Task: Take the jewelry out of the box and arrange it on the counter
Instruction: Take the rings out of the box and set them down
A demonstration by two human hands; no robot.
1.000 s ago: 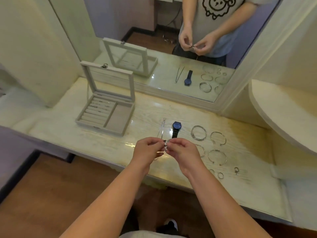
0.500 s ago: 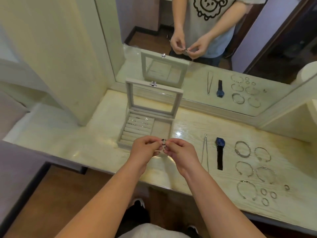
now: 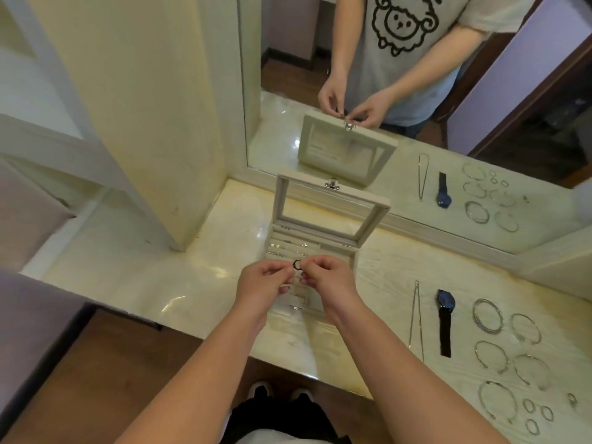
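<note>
counter (image 3: pixel 128 267): pale stone-look top, glossy, catching light
jewelry box (image 3: pixel 278 200): matt, cloth-like pale covering; clear glass pane in the lid
clasp (image 3: pixel 332 184): shiny metal
ring (image 3: pixel 297 265): dark, smooth band
bangles (image 3: pixel 487 315): polished silver metal
necklace (image 3: pixel 415 318): fine silver metal chain
watch (image 3: pixel 446 302): glossy blue face, matt black strap
floor (image 3: pixel 96 363): brown wood, dull sheen

A mirror (image 3: pixel 288 33) stood behind (a sheep-print T-shirt (image 3: pixel 407 27) reflected in it); white-toed shoes (image 3: pixel 261 390) rested on the wooden floor (image 3: pixel 112 363).
</note>
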